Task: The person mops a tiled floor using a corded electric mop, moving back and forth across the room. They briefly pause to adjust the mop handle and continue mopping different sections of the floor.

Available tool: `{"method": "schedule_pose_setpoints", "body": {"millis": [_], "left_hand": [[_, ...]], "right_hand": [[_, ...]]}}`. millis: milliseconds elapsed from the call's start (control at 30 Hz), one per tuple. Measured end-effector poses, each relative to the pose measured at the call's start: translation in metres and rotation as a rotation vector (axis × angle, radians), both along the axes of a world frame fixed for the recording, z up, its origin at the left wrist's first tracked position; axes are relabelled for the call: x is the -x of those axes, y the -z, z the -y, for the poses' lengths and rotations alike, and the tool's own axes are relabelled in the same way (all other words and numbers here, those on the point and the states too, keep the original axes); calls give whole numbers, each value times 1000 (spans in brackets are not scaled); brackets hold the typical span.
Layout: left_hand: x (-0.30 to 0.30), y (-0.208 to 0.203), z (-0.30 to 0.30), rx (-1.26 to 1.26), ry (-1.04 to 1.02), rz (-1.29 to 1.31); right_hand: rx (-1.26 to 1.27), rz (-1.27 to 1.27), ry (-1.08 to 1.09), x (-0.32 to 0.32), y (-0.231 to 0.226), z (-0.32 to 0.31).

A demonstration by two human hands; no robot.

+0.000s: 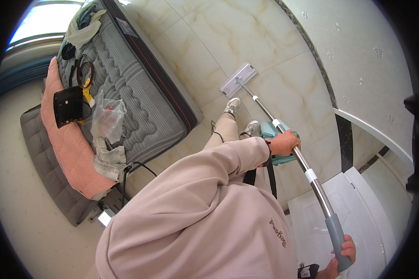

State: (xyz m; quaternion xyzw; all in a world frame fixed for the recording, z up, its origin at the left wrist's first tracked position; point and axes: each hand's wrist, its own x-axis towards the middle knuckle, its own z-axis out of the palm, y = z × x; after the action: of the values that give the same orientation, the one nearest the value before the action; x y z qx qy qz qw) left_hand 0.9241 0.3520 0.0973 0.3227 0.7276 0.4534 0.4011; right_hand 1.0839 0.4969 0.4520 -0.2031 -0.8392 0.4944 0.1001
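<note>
A flat mop with a steel pole (319, 193) runs slantwise from the lower right up to its white rectangular head (239, 80), which rests on the tiled floor. My left hand (284, 143) is wrapped round the middle of the pole, just below a white collar. At the lower right, my right hand (343, 255) grips the grey handle sleeve (334, 232) near its end. Partly hidden behind my left hand and the pole is a teal bucket (270, 130), close to my shoes (232, 106).
A bed with a grey mattress (139, 88) stands on the left. On it lie a black handbag (69, 106), a clear plastic bag (109, 118), a pink quilt (63, 144) and clothes. At the right are a pale wall (349, 51) and a white door (340, 209).
</note>
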Motion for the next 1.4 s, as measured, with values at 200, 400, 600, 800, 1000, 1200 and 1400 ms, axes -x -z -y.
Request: {"method": "schedule_pose_setpoints", "body": {"millis": [200, 400, 600, 800, 1000, 1200, 1400], "left_hand": [[40, -6, 38, -24, -89, -105], [140, 46, 127, 65, -436, -453], [218, 86, 207, 178, -563, -759], [215, 92, 194, 460, -413, -561], [141, 68, 92, 372, -118, -387], [26, 14, -11, 182, 31, -318], [-13, -24, -47, 28, 139, -94]], "right_hand": [[34, -201, -277, 23, 22, -6], [183, -245, -210, 99, 112, 64], [450, -286, -290, 193, 197, 144], [342, -202, -261, 186, 186, 132], [253, -107, -110, 93, 131, 49], [85, -16, 118, 4, 51, -1], [-83, 14, 373, -28, 7, 10]]}}
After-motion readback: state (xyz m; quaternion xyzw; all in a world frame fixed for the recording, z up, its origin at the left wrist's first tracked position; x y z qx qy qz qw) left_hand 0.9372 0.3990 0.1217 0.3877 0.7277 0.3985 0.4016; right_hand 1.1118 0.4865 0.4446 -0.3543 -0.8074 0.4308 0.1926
